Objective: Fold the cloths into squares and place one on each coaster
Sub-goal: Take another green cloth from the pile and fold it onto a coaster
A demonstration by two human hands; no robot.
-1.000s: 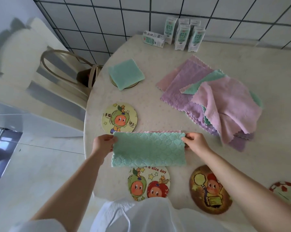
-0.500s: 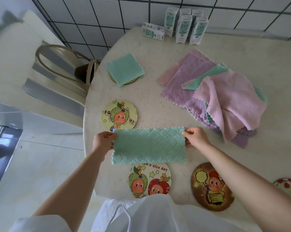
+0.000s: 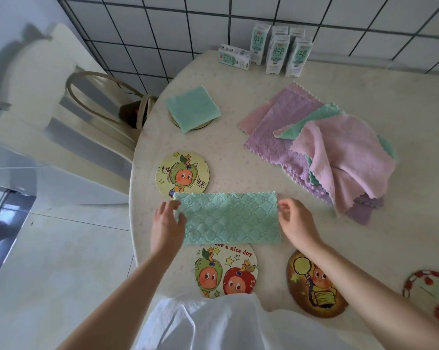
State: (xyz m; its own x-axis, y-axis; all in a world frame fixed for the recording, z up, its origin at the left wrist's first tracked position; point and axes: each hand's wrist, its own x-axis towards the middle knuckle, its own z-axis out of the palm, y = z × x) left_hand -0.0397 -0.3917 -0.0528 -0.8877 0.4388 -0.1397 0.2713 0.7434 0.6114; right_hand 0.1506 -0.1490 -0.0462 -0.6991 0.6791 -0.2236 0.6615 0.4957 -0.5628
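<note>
Cloth (image 3: 228,218) lies on table (image 3: 365,92), long axis left-right, one hand per short end. Left hand (image 3: 166,223) grips left end; right hand (image 3: 295,222) touches right end, grip unclear. Likely next fold runs end-to-end.

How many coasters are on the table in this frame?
5: one coaster under the folded green square, far left; yellow coaster left-centre; 'nice day' coaster at the near edge; brown coaster beside it; cropped coaster at right. The cloth pile may hide more.
</note>
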